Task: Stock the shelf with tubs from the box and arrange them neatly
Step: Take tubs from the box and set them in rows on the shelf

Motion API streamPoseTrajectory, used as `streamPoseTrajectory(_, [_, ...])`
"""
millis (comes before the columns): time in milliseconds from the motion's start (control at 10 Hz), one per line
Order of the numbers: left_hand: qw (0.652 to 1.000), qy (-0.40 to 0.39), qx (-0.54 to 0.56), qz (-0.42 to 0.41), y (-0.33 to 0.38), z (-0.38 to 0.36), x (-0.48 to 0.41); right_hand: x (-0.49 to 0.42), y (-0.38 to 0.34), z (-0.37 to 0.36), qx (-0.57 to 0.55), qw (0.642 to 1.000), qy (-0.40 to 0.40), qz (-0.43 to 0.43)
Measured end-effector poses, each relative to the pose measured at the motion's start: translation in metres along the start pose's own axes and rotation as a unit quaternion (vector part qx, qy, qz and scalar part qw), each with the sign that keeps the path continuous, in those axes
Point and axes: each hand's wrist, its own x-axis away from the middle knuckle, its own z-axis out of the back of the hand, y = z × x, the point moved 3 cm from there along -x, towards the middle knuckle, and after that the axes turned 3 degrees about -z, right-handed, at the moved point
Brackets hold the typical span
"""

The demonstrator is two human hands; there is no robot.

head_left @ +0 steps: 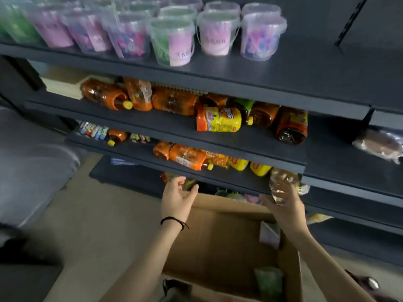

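Several clear tubs (172,40) with pink, green and purple contents stand in rows on the top shelf (283,83). An open cardboard box (218,236) sits on the floor below me. A green tub (268,282) and a pale pink tub (269,234) lie along its right side, and more tub tops (235,195) show at its far rim. My left hand (176,199) hovers over the far rim, fingers relaxed, holding nothing. My right hand (285,208) is raised over the far right corner with spread fingers. A crinkly clear packet (281,179) overlaps its fingertips.
Orange and yellow drink bottles (220,122) lie on the middle shelves, more bottles (187,156) on the shelf below. A wrapped brown item (379,144) sits on the right-hand shelf unit. The right part of the top shelf is bare. A grey shape (32,166) is at my left.
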Motion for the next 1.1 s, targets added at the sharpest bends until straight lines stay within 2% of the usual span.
streamPoseTrajectory(200, [0.992,-0.083,-0.063,0.077,-0.068,-0.072,0.033,0.009,0.126,-0.019,0.052,0.989,-0.024,-0.14])
streamPoseTrajectory(300, [0.98,-0.125,-0.093,0.123,-0.106,-0.112,0.051,0.01,0.182,-0.032,0.095,0.98,-0.037,-0.17])
streamPoseTrajectory(400, [0.961,-0.178,-0.091,0.191,-0.141,-0.153,0.07,0.002,0.226,-0.051,0.121,0.972,-0.064,-0.193])
streamPoseTrajectory(500, [0.931,-0.223,-0.021,0.287,-0.177,-0.198,0.096,-0.021,0.261,-0.073,0.114,0.961,-0.094,-0.233])
streamPoseTrajectory(600, [0.906,-0.235,0.016,0.351,-0.203,-0.244,0.122,-0.054,0.316,-0.094,0.057,0.94,-0.068,-0.329])
streamPoseTrajectory(700, [0.871,-0.263,0.06,0.411,-0.216,-0.286,0.142,-0.072,0.339,-0.108,0.014,0.896,0.006,-0.443])
streamPoseTrajectory(800, [0.842,-0.335,0.043,0.42,-0.217,-0.32,0.159,-0.082,0.359,-0.127,0.042,0.894,-0.023,-0.445])
streamPoseTrajectory(900, [0.824,-0.393,0.01,0.408,-0.217,-0.351,0.177,-0.075,0.376,-0.138,0.03,0.885,-0.02,-0.465])
streamPoseTrajectory(1000, [0.802,-0.427,0.011,0.417,-0.216,-0.378,0.192,-0.08,0.381,-0.14,0.055,0.89,0.049,-0.45])
streamPoseTrajectory(1100, [0.807,-0.421,0.023,0.413,-0.226,-0.398,0.205,-0.09,0.385,-0.142,0.035,0.891,0.078,-0.446])
